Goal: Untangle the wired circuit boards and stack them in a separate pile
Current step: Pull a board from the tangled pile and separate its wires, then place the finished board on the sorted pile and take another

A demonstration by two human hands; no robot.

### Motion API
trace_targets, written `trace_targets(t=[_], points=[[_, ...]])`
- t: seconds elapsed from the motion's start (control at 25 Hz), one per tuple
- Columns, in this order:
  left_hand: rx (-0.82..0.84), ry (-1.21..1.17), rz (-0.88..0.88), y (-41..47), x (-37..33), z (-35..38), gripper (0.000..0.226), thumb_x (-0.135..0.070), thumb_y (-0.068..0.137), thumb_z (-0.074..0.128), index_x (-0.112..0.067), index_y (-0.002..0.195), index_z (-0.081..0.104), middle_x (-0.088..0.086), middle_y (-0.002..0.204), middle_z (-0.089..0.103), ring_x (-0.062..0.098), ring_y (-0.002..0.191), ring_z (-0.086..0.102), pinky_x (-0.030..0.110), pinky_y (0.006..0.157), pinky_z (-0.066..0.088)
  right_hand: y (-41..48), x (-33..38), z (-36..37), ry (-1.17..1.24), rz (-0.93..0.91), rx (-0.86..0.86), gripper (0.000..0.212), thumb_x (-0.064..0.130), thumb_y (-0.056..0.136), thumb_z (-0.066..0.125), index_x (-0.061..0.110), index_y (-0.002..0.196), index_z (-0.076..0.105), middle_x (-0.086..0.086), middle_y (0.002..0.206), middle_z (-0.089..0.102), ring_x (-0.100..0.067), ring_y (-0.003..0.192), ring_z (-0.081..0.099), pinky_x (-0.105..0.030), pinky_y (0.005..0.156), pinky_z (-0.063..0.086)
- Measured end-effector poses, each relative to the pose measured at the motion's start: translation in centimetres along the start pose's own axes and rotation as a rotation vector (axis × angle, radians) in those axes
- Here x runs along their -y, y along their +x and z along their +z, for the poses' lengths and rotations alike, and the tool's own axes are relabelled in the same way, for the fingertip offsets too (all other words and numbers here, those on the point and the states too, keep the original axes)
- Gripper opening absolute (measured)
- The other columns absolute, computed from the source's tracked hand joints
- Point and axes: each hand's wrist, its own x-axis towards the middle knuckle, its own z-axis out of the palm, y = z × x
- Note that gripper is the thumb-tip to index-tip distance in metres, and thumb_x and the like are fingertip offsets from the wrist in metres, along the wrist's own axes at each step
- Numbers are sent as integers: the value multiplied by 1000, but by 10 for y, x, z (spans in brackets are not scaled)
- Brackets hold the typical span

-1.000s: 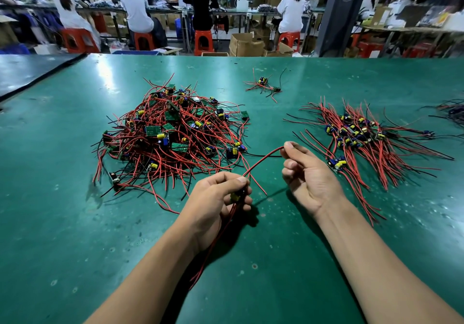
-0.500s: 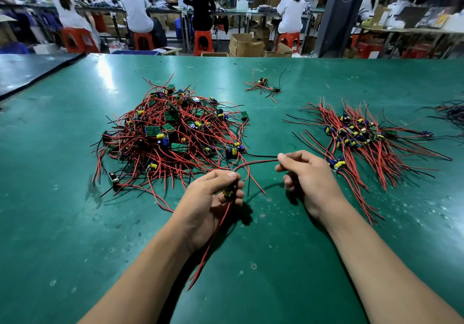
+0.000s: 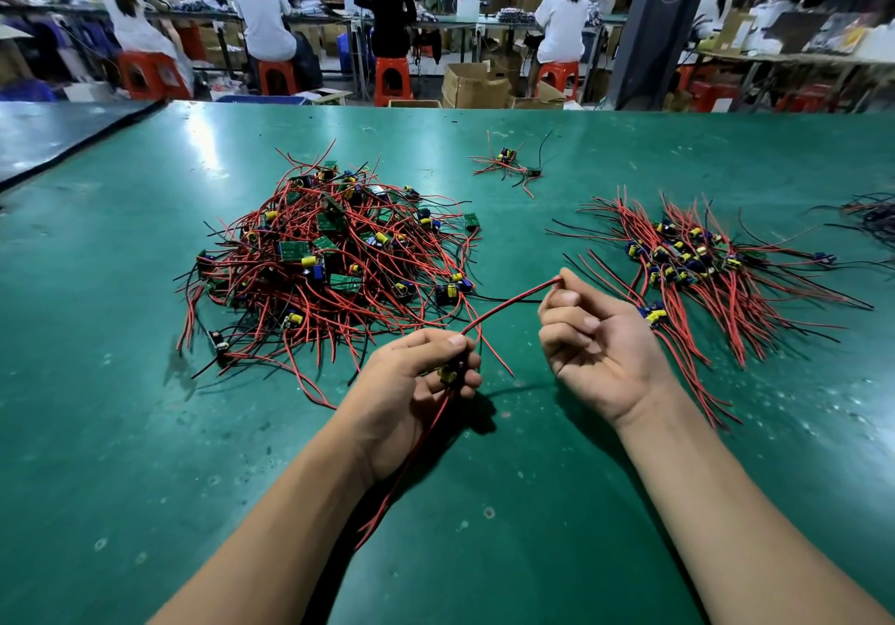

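Observation:
A tangled heap of small green circuit boards with red and black wires (image 3: 334, 266) lies on the green table (image 3: 508, 503), left of centre. A sorted pile of boards with their wires fanned out (image 3: 697, 266) lies to the right. My left hand (image 3: 411, 382) grips one small board with a yellow capacitor (image 3: 448, 372); its red wires trail down along my forearm. My right hand (image 3: 595, 338), palm turned up, pinches the far end of a red wire (image 3: 513, 302) that runs up from that board.
Two loose boards with wires (image 3: 511, 164) lie at the back centre. More dark wires (image 3: 871, 213) show at the right edge. A second dark table (image 3: 53, 130) joins at the far left. Beyond the table's far edge, people sit on red stools among cardboard boxes.
My right hand has turned palm up and lifted the red wire end, drawing it taut between my hands. My left hand stays in place with the board.

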Motion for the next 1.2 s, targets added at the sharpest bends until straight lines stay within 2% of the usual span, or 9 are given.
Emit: trace_targets(t=[0.16, 0.28, 0.36, 0.44, 0.6, 0.72, 0.84, 1.04, 1.2], points=[[-23, 28, 16, 2, 2, 1, 5, -4, 81, 64, -1, 85, 62, 14, 71, 64, 19, 57, 62, 22, 54, 54, 14, -4, -15, -712, -524, -334, 19, 12, 91, 68, 14, 77, 55, 0, 64, 56, -6, 40, 43, -18, 40, 34], [18, 165, 5, 1, 4, 3, 3, -3, 79, 65, -3, 77, 63, 15, 70, 64, 21, 55, 62, 24, 53, 54, 19, -2, -26, -1308, -876, -433, 20, 17, 92, 69, 16, 75, 59, 1, 62, 59, -17, 47, 53, -27, 51, 41], [41, 184, -4, 1, 4, 2, 7, -7, 70, 69, -4, 74, 64, 16, 70, 65, 21, 56, 62, 24, 53, 53, 23, -2, -30, -1524, -989, -446, 22, 19, 91, 70, 18, 72, 59, 3, 61, 61, -25, 56, 61, -32, 59, 46], [45, 181, 3, 1, 4, 0, 10, -8, 68, 69, -3, 75, 63, 16, 70, 65, 22, 57, 62, 24, 52, 53, 26, -4, -32, -1532, -955, -446, 22, 21, 90, 71, 21, 71, 60, 5, 63, 63, -24, 56, 61, -31, 60, 47], [5, 128, 24, 3, 6, 0, 5, -5, 79, 67, -1, 81, 64, 17, 74, 66, 22, 58, 64, 24, 54, 56, 25, -3, -31, -984, -617, -371, 17, 21, 92, 70, 16, 79, 61, 4, 63, 64, -9, 43, 47, -20, 43, 31], [-9, 98, 20, 4, 7, 2, 14, -11, 87, 64, 2, 85, 67, 19, 79, 68, 22, 61, 66, 26, 58, 57, 22, -1, -30, -877, -565, -339, 14, 25, 92, 70, 17, 83, 64, 5, 65, 66, -7, 44, 48, -19, 41, 32], [-38, 97, 11, 5, 5, 4, 35, -28, 96, 54, 4, 98, 67, 21, 91, 72, 24, 68, 70, 29, 65, 59, 21, -3, -28, -893, -594, -356, 14, 31, 92, 70, 19, 87, 65, 6, 68, 66, -8, 45, 50, -19, 41, 34], [-15, 39, -52, 8, 0, 4, 64, -55, 97, 36, 1, 117, 61, 21, 116, 68, 30, 100, 68, 39, 85, 55, 17, -12, -22, -993, -641, -353, 17, 34, 94, 68, 19, 88, 62, 3, 68, 60, -11, 45, 47, -21, 39, 34], [30, 50, -48, 9, 1, 1, 74, -64, 95, 30, -4, 126, 58, 14, 119, 69, 23, 102, 67, 37, 98, 48, 4, -37, -8, -1348, -722, -173, 37, 50, 82, 73, 19, 73, 54, 8, 61, 53, -11, 52, 48, -26, 51, 41]])
